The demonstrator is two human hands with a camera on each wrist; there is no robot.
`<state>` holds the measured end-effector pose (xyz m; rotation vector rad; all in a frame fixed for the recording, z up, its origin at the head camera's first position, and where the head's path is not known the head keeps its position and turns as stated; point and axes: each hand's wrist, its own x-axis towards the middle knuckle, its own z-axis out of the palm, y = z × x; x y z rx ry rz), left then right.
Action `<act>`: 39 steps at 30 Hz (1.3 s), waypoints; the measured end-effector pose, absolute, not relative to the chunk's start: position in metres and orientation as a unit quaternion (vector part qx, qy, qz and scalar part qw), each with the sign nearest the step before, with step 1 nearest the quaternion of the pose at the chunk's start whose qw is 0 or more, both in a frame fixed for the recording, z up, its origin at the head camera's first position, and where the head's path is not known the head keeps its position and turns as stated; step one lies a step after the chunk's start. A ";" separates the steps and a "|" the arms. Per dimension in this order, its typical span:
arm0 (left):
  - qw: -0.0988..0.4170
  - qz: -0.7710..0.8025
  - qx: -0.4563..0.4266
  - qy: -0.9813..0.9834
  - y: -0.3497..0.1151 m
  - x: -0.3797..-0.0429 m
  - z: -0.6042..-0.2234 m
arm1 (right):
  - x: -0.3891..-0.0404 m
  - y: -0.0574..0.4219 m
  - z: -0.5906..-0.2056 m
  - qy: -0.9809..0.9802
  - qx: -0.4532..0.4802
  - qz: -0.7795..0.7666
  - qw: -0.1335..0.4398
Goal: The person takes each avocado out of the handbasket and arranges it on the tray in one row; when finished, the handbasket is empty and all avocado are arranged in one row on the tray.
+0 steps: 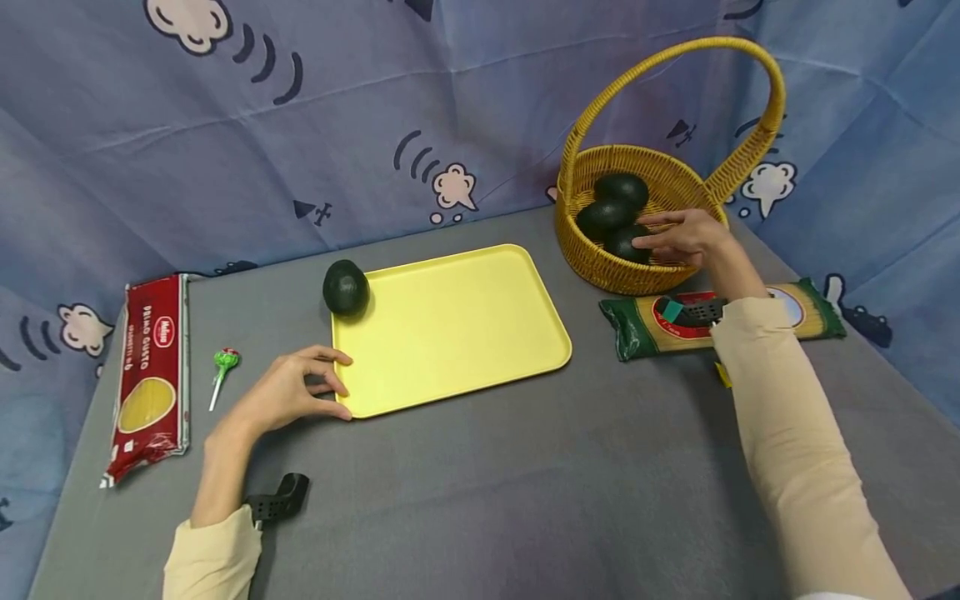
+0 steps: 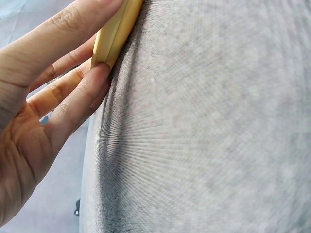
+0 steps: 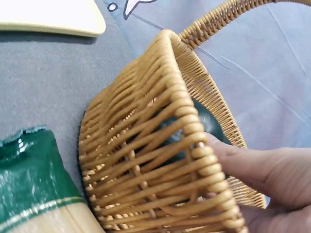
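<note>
My left hand (image 1: 296, 387) holds the near left corner of a yellow tray (image 1: 450, 333), thumb on the near edge and fingers at the left side. In the left wrist view, the fingers and thumb bracket the tray's rim (image 2: 114, 36). A dark green avocado (image 1: 346, 288) sits at the tray's far left corner. My right hand (image 1: 686, 237) reaches over the rim of a wicker basket (image 1: 592, 267), its extended fingers touching the nearest avocado (image 1: 624, 243) inside. Two more avocados (image 1: 622, 190) lie behind that one. The basket wall partly hides the right fingers in the right wrist view.
A green-ended spaghetti pack (image 1: 633, 325) lies in front of the basket, under the right wrist. Further left are a red spaghetti pack (image 1: 150, 375) and a green-wrapped lollipop (image 1: 223, 362). A small yellow item (image 1: 723, 374) shows beside the right forearm. Patterned blue cloth hangs behind.
</note>
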<state>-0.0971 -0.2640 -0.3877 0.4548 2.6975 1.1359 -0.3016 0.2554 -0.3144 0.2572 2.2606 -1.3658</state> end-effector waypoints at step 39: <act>0.095 0.386 0.153 0.905 -0.262 -0.096 -0.386 | -0.309 0.266 -0.316 0.774 0.049 -0.563 0.285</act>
